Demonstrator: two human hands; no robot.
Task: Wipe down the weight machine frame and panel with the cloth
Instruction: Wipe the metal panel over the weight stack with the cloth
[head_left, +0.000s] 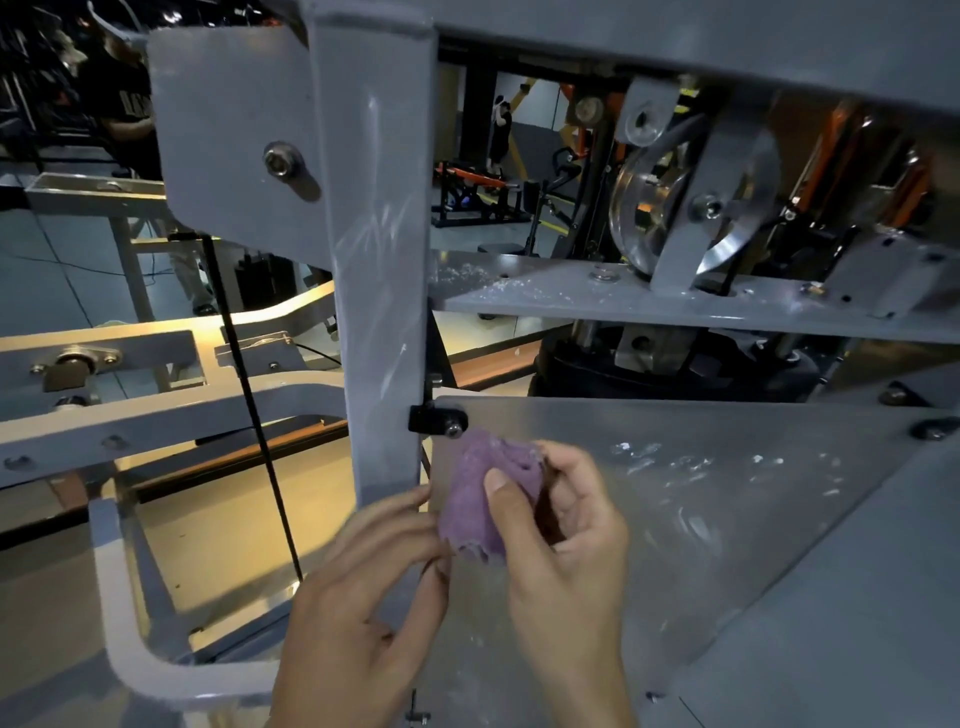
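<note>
Both 2 hands bunch the cloth (475, 499): right hand (561, 530) grips it, left hand (374, 577) pinches its edge (panel (701, 493) behind); loosely wadded, it may skip smears to the right

A: Carrier?
B: Grey horizontal shelf plate (545, 291) of the machine frame.
A: Directly on it?
B: White dusty flecks (467, 273) at left; pulley bracket (680, 260) bolted at right.
</note>
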